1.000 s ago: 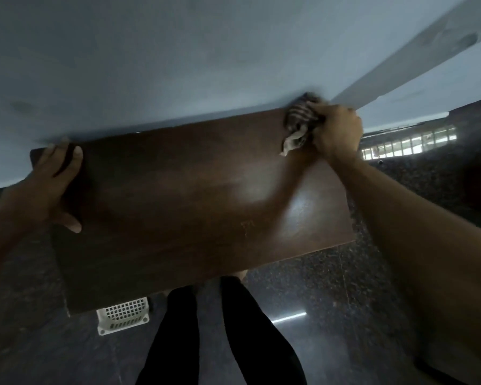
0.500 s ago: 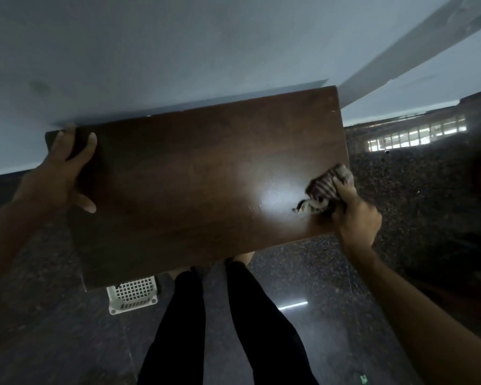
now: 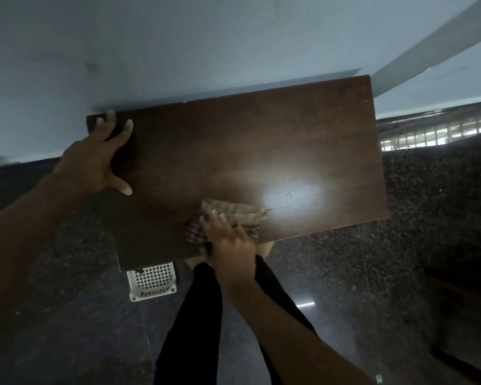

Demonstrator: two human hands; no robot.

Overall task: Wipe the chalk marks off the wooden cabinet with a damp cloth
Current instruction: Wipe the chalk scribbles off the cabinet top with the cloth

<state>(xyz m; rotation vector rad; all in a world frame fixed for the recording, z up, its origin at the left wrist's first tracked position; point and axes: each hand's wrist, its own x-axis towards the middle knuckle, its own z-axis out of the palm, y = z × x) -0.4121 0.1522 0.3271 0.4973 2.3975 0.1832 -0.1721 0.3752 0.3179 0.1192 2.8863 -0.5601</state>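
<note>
I look down on the dark brown top of the wooden cabinet [image 3: 261, 140], which stands against a pale blue wall. A bright glare patch sits right of its middle, with a few tiny specks in it; I see no clear chalk marks. My right hand [image 3: 229, 240] presses a checked cloth [image 3: 233, 215] flat onto the top near its front edge, left of the glare. My left hand [image 3: 95, 159] lies spread over the cabinet's far left corner, fingers over the back edge, holding nothing.
A white plastic basket [image 3: 152, 280] with a grid pattern stands on the dark speckled floor [image 3: 414, 232] under the cabinet's front left. My legs in black trousers [image 3: 195, 315] stand just before the front edge. A dark wooden piece is at the right edge.
My right hand has swept the cloth from the far right corner down the right side, then left along the front edge to the middle. The left hand stays on the left corner.
</note>
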